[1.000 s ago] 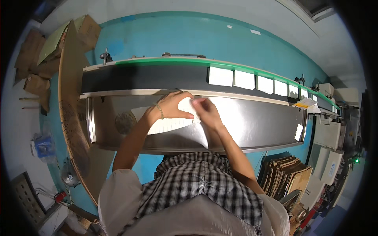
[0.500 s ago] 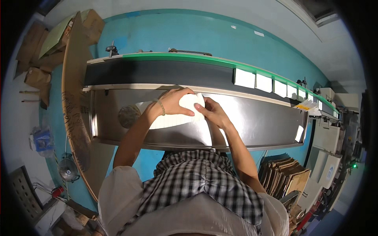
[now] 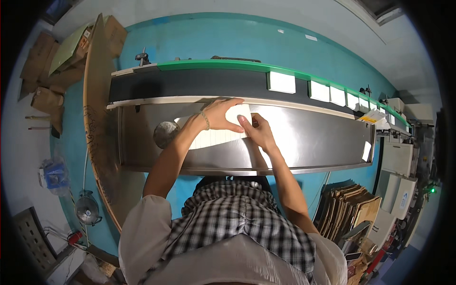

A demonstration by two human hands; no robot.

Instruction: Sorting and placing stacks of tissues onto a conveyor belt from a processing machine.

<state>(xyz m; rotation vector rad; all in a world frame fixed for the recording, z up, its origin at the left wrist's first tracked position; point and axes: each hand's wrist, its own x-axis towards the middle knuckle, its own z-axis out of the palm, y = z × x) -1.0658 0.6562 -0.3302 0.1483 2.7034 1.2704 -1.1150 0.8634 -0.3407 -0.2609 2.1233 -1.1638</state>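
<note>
A row of white flat pieces, pressed side by side with thin seams between them, lies on the steel tray table. I cannot make out whether they are boxes or cards. My left hand is closed across the right part of the row, fingers over its far side and thumb on its near side. At the right end, my right hand is closed on the same row, its thumb against the face and its other fingers partly hidden behind. A round, shiny metal piece sits by the row's left end.
Beyond the tray runs a dark conveyor belt with a green guide rail. Several white boxes stand along it toward the right. A cardboard sheet rises at the left. Stacked cardboard stands below right; a fan is lower left.
The leading white box on the belt has moved left, widening its gap from the one behind. Both hands stay on the row and have shifted slightly; the whole view has shifted a little too.
</note>
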